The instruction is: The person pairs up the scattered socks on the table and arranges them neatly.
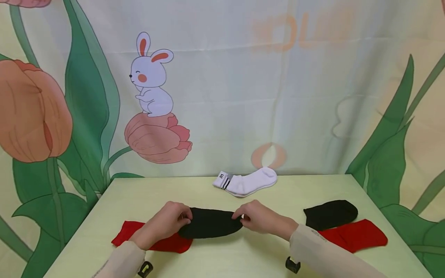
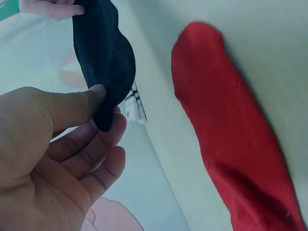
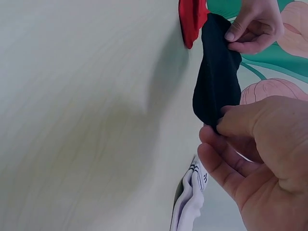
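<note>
Stretched between both hands is a black sock (image 1: pixel 212 223), raised over the table in the middle of the head view. My left hand (image 1: pixel 167 221) pinches one end of it between thumb and fingers. At the other end, my right hand (image 1: pixel 259 217) pinches the fabric with thumb and forefinger. A red sock (image 1: pixel 170 244) lies on the table under the left forearm, partly covered by that arm and the black sock. In the right wrist view the held sock (image 3: pixel 216 72) hangs above the tabletop and casts a shadow.
White socks (image 1: pixel 247 183) with dark stripes lie at the table's back edge. On the right, another black sock (image 1: pixel 330 215) lies beside a second red sock (image 1: pixel 358 235), which the right sleeve partly overlaps. A curtain (image 1: pixel 222 96) printed with tulips and a rabbit hangs behind the table (image 1: pixel 156 189).
</note>
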The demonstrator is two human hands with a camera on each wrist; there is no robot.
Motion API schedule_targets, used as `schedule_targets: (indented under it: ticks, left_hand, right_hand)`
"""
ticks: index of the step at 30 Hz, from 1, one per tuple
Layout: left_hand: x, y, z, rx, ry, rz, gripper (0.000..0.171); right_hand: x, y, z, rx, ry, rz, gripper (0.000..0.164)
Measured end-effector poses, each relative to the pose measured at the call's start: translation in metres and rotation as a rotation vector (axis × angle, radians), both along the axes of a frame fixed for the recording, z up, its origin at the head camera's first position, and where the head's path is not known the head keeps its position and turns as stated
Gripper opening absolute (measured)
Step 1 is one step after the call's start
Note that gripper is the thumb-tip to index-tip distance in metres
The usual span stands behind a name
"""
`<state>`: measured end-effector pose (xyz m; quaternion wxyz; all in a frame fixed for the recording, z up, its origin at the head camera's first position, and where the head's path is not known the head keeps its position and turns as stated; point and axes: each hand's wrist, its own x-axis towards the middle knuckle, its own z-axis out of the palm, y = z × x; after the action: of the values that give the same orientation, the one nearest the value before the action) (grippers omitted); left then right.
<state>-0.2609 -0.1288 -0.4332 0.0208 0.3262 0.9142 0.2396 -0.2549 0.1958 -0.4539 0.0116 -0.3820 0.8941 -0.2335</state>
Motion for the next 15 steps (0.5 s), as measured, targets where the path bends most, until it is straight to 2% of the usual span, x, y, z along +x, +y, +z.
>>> schedule_targets:
  ticks: [7,15]
  left_hand:
    - [0.006,0.009,-0.003,0.019,-0.023,-0.07,0.01]
    - [0.013,0.021,-0.007,0.014,-0.081,-0.113,0.01]
  right_hand:
    - [0.01,0.014,0.002,0.002,-0.02,0.012,0.027]
    - [0.019,0.03,-0.003,0.013,-0.044,-0.005,0.028]
